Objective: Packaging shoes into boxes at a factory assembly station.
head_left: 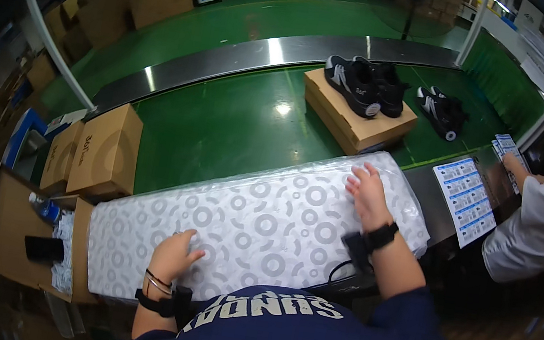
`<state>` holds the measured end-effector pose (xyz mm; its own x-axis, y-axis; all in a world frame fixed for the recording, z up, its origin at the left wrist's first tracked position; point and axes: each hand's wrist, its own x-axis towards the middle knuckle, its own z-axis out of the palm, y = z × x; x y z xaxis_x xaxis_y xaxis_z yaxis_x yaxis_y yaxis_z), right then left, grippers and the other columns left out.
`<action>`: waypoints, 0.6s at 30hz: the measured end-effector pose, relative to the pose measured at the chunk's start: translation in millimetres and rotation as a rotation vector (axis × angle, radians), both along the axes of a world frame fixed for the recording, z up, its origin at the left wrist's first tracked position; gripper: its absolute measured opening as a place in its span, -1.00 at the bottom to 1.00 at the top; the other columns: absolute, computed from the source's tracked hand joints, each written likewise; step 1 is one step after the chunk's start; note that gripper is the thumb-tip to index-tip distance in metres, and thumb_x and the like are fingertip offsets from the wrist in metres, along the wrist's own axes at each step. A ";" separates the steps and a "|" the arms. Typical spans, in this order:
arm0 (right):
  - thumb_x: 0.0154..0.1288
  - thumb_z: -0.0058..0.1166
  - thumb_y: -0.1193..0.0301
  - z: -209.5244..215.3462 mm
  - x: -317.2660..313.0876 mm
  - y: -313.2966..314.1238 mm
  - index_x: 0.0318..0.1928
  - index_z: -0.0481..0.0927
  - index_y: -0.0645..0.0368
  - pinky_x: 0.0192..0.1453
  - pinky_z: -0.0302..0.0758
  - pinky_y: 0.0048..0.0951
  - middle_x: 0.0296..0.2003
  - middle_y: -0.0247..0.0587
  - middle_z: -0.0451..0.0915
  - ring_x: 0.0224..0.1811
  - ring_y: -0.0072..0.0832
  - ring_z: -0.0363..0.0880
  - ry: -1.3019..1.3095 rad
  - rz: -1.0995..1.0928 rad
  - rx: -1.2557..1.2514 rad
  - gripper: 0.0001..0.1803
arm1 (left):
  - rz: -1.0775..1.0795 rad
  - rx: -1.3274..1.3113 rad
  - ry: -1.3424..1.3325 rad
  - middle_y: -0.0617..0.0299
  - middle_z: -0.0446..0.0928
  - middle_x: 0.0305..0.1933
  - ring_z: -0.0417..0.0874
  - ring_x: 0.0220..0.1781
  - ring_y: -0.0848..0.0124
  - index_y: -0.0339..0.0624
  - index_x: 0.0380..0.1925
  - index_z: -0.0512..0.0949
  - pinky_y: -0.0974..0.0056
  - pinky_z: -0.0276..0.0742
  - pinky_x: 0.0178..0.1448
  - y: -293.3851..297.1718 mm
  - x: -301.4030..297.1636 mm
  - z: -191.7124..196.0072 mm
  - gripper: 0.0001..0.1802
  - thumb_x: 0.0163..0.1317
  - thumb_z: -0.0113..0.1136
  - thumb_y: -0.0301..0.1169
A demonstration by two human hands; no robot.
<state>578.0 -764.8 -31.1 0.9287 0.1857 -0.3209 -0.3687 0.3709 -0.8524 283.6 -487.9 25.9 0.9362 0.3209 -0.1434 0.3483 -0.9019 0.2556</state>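
A long stack of white tissue paper (pixel 267 224) printed with grey rings and arcs lies before me, with clear plastic along its edges. Over its left part is my left hand (pixel 174 254), thumb and finger apart, holding nothing. My right hand (pixel 369 194) is over the right part of the paper, its fingers loosely bent and spread, also with nothing in it. Whether either hand touches the paper, I cannot tell. Beyond the right hand, a pair of black and grey sneakers (pixel 360 88) stands on a brown shoebox (pixel 357 123).
Another pair of dark sneakers (pixel 441 113) sits on the green belt (pixel 221 130). Brown boxes (pixel 106 152) stand at left, near an open carton (pixel 79 253) holding a phone (pixel 44 249) and bottle. At right, a person (pixel 541 220) handles label sheets beside another label sheet (pixel 464 199).
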 end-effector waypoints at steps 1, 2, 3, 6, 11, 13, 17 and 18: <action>0.09 0.06 0.41 -11.9 29.7 -1.1 0.13 0.14 0.20 -0.33 0.36 -0.40 -0.18 -0.18 0.40 -0.32 -0.48 0.38 0.014 -0.069 -0.043 -0.40 | 0.035 -0.103 -0.042 -0.01 0.51 -0.24 0.52 -0.19 0.07 -0.18 -0.06 0.41 0.15 0.44 -0.15 -6.2 3.6 -0.3 -0.48 -0.02 0.22 -0.17; 0.07 0.08 0.39 -21.4 59.5 -4.9 0.12 0.17 0.21 -0.29 0.36 -0.33 -0.14 -0.15 0.40 -0.30 -0.43 0.38 0.026 -0.129 -0.087 -0.40 | 0.017 -0.107 -0.046 -0.01 0.51 -0.24 0.52 -0.19 0.07 -0.18 -0.06 0.41 0.15 0.44 -0.15 -12.3 9.5 -1.0 -0.48 -0.02 0.22 -0.17; 0.06 0.09 0.37 -18.8 81.8 -6.2 0.10 0.20 0.23 -0.22 0.35 -0.26 -0.10 -0.12 0.39 -0.24 -0.35 0.39 0.067 -0.115 -0.143 -0.41 | -0.039 -0.129 -0.108 -0.01 0.51 -0.25 0.52 -0.19 0.08 -0.19 -0.08 0.42 0.15 0.44 -0.16 -18.2 12.5 -2.0 -0.50 -0.02 0.21 -0.19; 0.08 0.08 0.29 -10.4 124.1 8.3 0.07 0.23 0.22 -0.06 0.33 -0.15 0.01 -0.06 0.34 -0.02 -0.19 0.36 0.205 -0.095 -0.219 -0.44 | -0.106 -0.166 -0.235 0.01 0.51 -0.26 0.52 -0.20 0.10 -0.20 -0.11 0.44 0.17 0.43 -0.16 -29.5 22.3 -1.7 -0.54 -0.01 0.21 -0.22; 0.09 0.10 0.34 -70.3 169.0 52.0 0.30 -0.39 -0.08 -0.29 0.41 -0.17 -0.03 -0.04 0.30 -0.27 -0.26 0.41 0.160 -0.369 -0.245 -0.01 | -0.092 -0.198 -0.295 0.04 0.50 -0.27 0.50 -0.25 0.11 -0.19 -0.12 0.45 0.18 0.43 -0.19 -30.5 21.9 -14.8 -0.56 -0.01 0.20 -0.23; 0.09 0.10 0.32 -21.9 123.3 80.3 0.30 -0.52 -0.18 -0.36 0.40 -0.21 -0.10 -0.03 0.31 -0.37 -0.34 0.34 0.278 -0.139 -0.190 0.07 | -0.036 -0.251 -0.245 0.04 0.49 -0.26 0.49 -0.24 0.11 -0.18 -0.12 0.45 0.18 0.42 -0.18 -31.7 17.8 -20.5 -0.56 -0.01 0.20 -0.23; 0.01 0.14 0.29 -51.8 99.6 112.6 0.32 -0.38 0.09 0.14 0.27 -0.28 0.03 0.11 0.23 0.00 -0.01 0.34 0.073 -0.085 -0.495 0.06 | -0.195 -0.076 -0.264 0.07 0.50 -0.27 0.52 -0.29 0.15 -0.18 -0.14 0.46 0.18 0.44 -0.21 -35.1 31.4 -22.5 -0.57 0.00 0.19 -0.21; -0.05 0.18 0.34 6.2 50.1 128.9 0.33 -0.24 0.11 0.21 0.19 -0.29 0.06 0.22 0.17 0.09 0.03 0.26 -0.075 -0.071 -0.644 0.03 | -0.125 -0.165 -0.274 0.08 0.52 -0.28 0.53 -0.30 0.18 -0.19 -0.16 0.47 0.20 0.45 -0.22 -30.8 29.3 -23.9 -0.59 0.00 0.19 -0.22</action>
